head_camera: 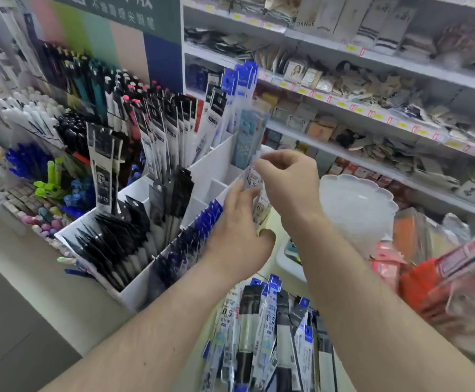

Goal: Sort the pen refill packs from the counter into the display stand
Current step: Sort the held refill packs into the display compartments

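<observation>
At the right end of the white display stand, near the centre of the view, both hands meet on one clear refill pack held upright over a compartment. The right hand pinches the pack's upper part between thumb and fingertips; the left hand, at about 7 o'clock from it, has its fingers laid along the pack's lower left edge, steadying it, though whether they curl round it cannot be told. Just above, at 12 o'clock, a pale blue pack already stands in the stand. Black-headed packs fill the compartments at 9 o'clock, blue-headed packs the row beside the left wrist. At 6 o'clock a loose pile of unsorted packs lies on the counter between the forearms. A translucent scalloped dish sits at 3 o'clock, with shelves of goods behind.

The pack looks light, thin and floppy, its plastic sleeve likely slippery; it should handle best pinched at the stiffer card header, with the lower end guided so it slides in straight rather than buckling
</observation>
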Demonstrator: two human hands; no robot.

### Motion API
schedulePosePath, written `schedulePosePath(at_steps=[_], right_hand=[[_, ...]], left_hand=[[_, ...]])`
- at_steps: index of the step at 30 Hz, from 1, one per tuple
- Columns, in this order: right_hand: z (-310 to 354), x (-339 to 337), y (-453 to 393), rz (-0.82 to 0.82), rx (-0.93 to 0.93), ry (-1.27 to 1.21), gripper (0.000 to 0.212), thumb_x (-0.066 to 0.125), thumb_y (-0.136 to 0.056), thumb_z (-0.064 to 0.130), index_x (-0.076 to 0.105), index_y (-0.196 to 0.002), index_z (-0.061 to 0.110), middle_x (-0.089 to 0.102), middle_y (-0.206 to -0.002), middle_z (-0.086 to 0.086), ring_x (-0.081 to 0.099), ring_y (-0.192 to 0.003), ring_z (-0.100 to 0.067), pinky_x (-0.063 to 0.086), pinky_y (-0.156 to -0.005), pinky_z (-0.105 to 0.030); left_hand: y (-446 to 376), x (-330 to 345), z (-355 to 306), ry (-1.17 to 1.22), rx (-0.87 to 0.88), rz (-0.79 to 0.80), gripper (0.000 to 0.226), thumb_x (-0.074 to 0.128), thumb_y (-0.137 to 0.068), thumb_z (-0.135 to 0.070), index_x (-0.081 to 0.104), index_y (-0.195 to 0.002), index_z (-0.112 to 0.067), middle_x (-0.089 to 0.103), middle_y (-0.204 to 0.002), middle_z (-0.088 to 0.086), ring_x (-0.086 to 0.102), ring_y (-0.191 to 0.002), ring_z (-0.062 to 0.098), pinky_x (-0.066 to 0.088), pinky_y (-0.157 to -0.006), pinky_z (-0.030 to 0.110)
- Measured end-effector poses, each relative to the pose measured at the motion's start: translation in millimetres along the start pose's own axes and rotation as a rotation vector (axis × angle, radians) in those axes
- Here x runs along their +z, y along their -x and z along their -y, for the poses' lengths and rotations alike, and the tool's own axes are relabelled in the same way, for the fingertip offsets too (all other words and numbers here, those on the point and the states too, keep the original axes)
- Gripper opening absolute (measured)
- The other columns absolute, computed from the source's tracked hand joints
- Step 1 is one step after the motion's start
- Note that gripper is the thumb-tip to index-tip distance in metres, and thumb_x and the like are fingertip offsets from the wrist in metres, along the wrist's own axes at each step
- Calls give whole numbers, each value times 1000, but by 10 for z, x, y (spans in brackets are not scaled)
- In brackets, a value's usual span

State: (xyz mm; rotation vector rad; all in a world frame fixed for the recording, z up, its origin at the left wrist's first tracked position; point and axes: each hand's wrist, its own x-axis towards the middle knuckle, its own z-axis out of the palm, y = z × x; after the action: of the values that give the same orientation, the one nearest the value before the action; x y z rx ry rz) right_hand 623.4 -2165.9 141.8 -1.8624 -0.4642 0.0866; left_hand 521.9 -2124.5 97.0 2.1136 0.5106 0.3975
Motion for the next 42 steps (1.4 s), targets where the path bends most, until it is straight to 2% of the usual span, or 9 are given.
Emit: schedulePosePath(at_steps=[5,10,12,15,20,25,29,36,42], right_hand=[[-565,-301,506,77,141,21,9,68,-83,10,75,-79,15,63,-56,14,54,-50,2,42,-54,-20],[-1248,-657,1100,62,342,248,17,68,-84,15,70,-71,26,70,-71,10,65,-72,-8,48,-68,-27],[-1544,-779,1351,58,471,383,6,67,-85,23,72,-81,25,71,-82,7,68,-88,-18,51,-75,-31],[-1851,-845,1566,107,661,638,50,67,-83,48,62,-124,20,62,-122,-3,56,-117,-26,47,-91,-38],[-2064,-705,1753,208,916,801,121,57,-63,87,21,-153,15,29,-154,-14,27,-142,-33,33,-108,-50],[-2164,-547,1807,186,881,813,135,66,-57,85,8,-156,14,30,-152,-12,29,-141,-31,37,-105,-49],[-2216,-455,1751,117,976,708,126,80,-59,68,16,-153,13,38,-146,-13,42,-132,-34,44,-96,-45],[-2322,-689,1777,36,947,498,53,79,-70,32,46,-109,16,62,-98,-4,62,-82,-24,55,-71,-36],[-2343,-1085,1820,12,826,238,17,69,-75,7,60,-87,15,63,-77,-5,57,-64,-20,47,-58,-28]], left_hand=[[309,335,147,-92,-29,154,63,59,-84,-14,36,-143,-22,39,-142,-3,42,-130,16,34,-97,26],[506,619,514,-336,-233,426,60,57,-89,-30,36,-144,-18,41,-149,6,41,-134,27,38,-103,37],[595,705,725,-434,-334,496,62,55,-88,-37,35,-142,-13,41,-146,12,41,-132,32,39,-103,40],[702,858,929,-521,-517,589,85,56,-89,-52,17,-152,-9,23,-155,19,26,-141,38,32,-111,45],[741,1184,989,-673,-600,613,136,53,-65,-90,-3,-156,-5,13,-157,23,17,-144,40,32,-110,48],[746,1414,1034,-624,-504,530,118,73,-69,-64,7,-152,-11,28,-142,17,32,-132,34,41,-100,44],[760,1449,1058,-514,-460,526,104,81,-70,-48,20,-147,-13,37,-136,17,43,-127,38,44,-99,41],[654,1229,1183,-341,-412,466,77,72,-76,-15,33,-143,-15,53,-102,3,61,-91,26,49,-64,31],[619,1178,1199,-440,-315,406,76,80,-74,-19,35,-136,-14,54,-123,11,59,-106,31,55,-89,45]])
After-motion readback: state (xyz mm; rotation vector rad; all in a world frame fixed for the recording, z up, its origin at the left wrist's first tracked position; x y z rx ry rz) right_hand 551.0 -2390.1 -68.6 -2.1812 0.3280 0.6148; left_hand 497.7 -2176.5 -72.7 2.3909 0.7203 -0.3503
